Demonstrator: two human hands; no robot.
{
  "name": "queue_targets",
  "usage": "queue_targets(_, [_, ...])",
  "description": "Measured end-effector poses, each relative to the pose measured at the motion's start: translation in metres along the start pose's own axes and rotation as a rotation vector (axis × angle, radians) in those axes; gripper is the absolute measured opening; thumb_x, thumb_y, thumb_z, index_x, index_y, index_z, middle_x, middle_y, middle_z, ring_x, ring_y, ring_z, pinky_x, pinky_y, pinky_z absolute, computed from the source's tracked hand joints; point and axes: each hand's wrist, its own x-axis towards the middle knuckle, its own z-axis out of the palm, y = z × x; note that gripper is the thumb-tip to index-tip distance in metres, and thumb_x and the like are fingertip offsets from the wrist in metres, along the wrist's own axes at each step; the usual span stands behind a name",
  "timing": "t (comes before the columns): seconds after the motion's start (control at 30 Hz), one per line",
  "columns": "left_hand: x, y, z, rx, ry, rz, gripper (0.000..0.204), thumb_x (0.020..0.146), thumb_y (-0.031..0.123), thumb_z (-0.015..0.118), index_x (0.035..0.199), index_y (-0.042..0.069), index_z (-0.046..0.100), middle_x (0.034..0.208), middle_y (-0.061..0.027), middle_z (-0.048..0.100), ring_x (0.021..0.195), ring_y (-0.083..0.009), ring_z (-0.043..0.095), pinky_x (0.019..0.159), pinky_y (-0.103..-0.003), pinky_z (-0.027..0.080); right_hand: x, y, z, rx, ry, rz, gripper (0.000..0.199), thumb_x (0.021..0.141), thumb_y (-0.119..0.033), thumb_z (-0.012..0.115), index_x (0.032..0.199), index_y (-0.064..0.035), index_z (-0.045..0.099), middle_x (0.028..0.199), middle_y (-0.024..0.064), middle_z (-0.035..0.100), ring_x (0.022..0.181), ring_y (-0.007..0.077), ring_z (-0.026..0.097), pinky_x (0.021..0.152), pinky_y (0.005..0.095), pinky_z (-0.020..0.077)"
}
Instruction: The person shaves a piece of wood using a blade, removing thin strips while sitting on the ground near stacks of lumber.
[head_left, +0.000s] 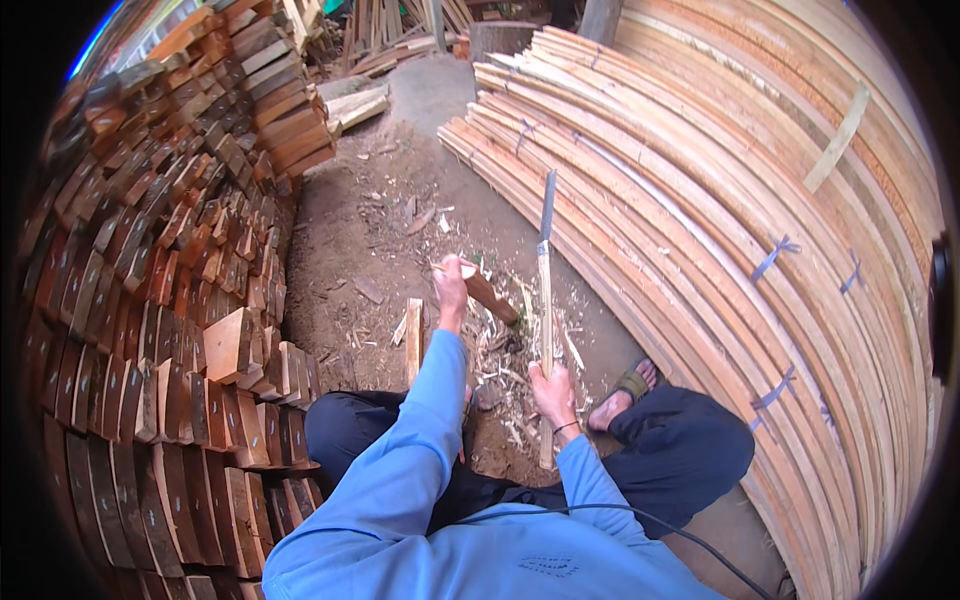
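My left hand (450, 290) is closed around the upper end of a short wooden piece (490, 298), which slants down to the right toward the chip-strewn ground. In my right hand (553, 393) is the long pale handle of a machete (546, 215). Its narrow dark blade points up and away from me, to the right of the wooden piece and apart from it. Wood chips (505, 375) are scattered on the ground below and between my hands. Another cut wood strip (414, 340) lies just left of my left forearm.
Tall stacks of cut wood blocks (180, 390) rise close on my left. Long planks tied in bundles (680, 230) curve along my right side. A stump (500, 40) stands at the back. My sandalled foot (625, 395) is near my right hand. A black cable (640, 512) crosses my lap.
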Motion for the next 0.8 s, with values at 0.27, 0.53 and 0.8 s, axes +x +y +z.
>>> queue_targets(0.27, [-0.074, 0.035, 0.056, 0.167, -0.266, 0.035, 0.034, 0.098, 0.027, 0.045, 0.080, 0.002, 0.061, 0.069, -0.0047, 0.062, 0.067, -0.0124, 0.055, 0.065, -0.032, 0.046, 0.029, -0.085, -0.041, -0.043, 0.063, -0.177, 0.036, 0.081, -0.036, 0.073, 0.094, -0.0032, 0.065, 0.072, 0.0103, 0.065, 0.069, 0.0215, 0.065, 0.068, 0.0403, 0.0519])
queue_targets(0.53, [-0.080, 0.026, 0.094, 0.179, -0.415, 0.191, 0.026, 0.091, 0.025, 0.058, 0.082, 0.001, 0.054, 0.064, -0.0190, 0.055, 0.057, -0.0256, 0.054, 0.055, -0.042, 0.042, 0.088, -0.097, -0.039, -0.279, 0.105, -0.238, 0.051, 0.081, -0.036, 0.072, 0.107, 0.0037, 0.052, 0.090, 0.0297, 0.066, 0.087, 0.0427, 0.067, 0.076, 0.0488, 0.0520])
queue_targets(0.8, [-0.007, 0.021, 0.157, 0.210, -0.295, 0.202, 0.025, 0.088, 0.020, 0.058, 0.077, -0.001, 0.052, 0.062, -0.0209, 0.048, 0.054, -0.0297, 0.041, 0.054, -0.041, 0.039, 0.201, -0.144, -0.051, -0.342, 0.016, -0.351, 0.037, 0.084, -0.027, 0.067, 0.099, 0.0035, 0.051, 0.079, 0.0291, 0.063, 0.076, 0.0439, 0.065, 0.066, 0.0497, 0.0502])
